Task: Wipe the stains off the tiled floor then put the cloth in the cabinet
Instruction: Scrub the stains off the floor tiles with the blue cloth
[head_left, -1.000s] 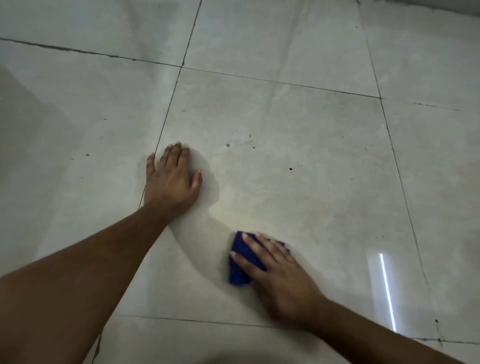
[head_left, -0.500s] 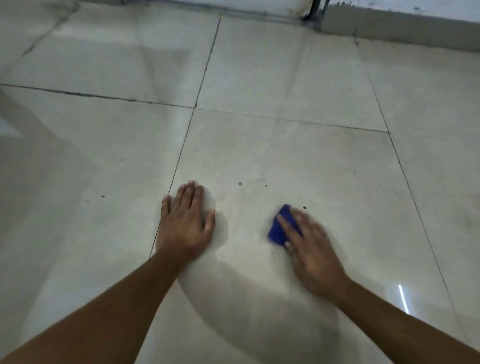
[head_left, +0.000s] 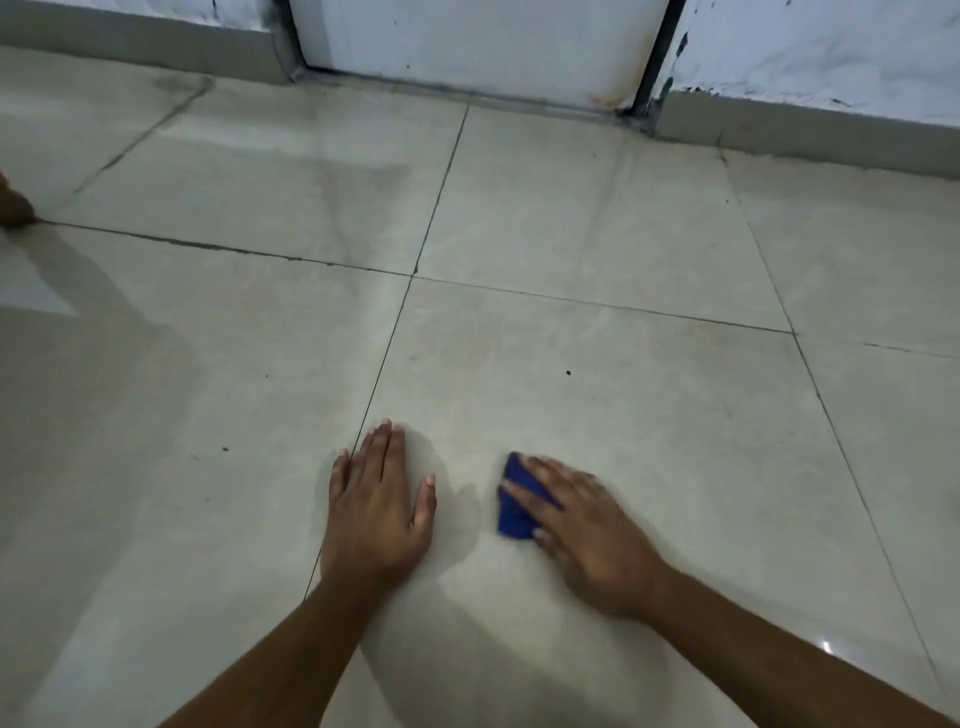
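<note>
We had our left hand (head_left: 376, 512) flat on the tiled floor (head_left: 649, 426), its fingers over a grout line. Near it, our right hand (head_left: 587, 540) pressed a blue cloth (head_left: 513, 514) down with straight fingers. 1 dark speck (head_left: 568, 372) lay beyond them, below a white door (head_left: 467, 41).

Two bare arms, long, slim. Left hand (head_left: 376, 512): short pale nails. Right hand (head_left: 587, 535): a bit blurry.

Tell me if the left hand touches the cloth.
No, the left hand rests flat on the floor, apart from the cloth under the right hand.
</note>
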